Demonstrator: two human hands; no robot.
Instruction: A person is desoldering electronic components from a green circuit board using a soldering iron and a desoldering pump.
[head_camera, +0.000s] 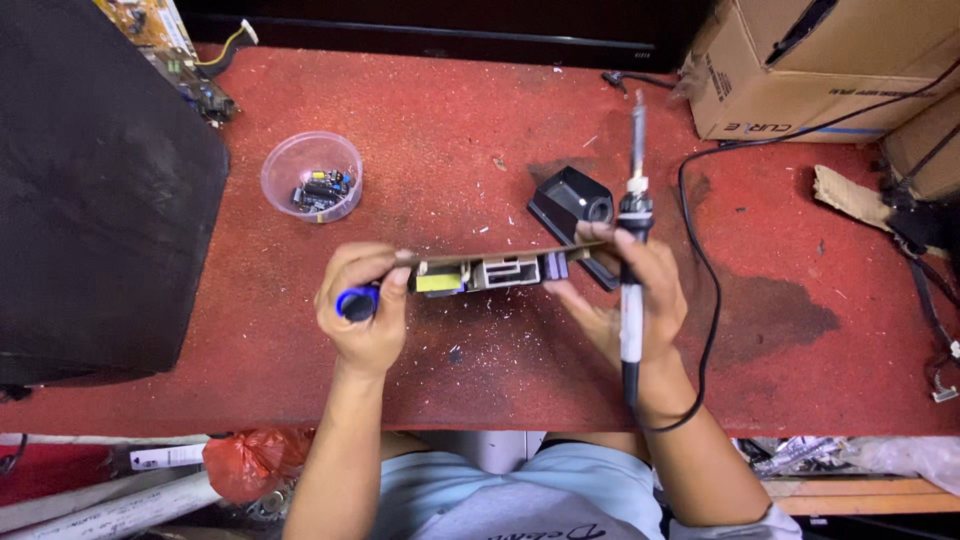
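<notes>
Left hand grips a blue tool and the board. Right hand holds board and soldering iron above the tabletop.

Bright, even overhead light; soft shadows; sharp centre; slight wide-angle bending at the edges.

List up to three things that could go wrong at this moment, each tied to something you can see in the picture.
1. The right hand grips both the soldering iron and one end of the circuit board; the tip may be hot, so a slip could burn fingers or the board.
2. The iron's black cord loops beside the wrist and could snag.
3. The left hand holds a blue tool and the board's other end in mid-air, so the board could drop.
</notes>
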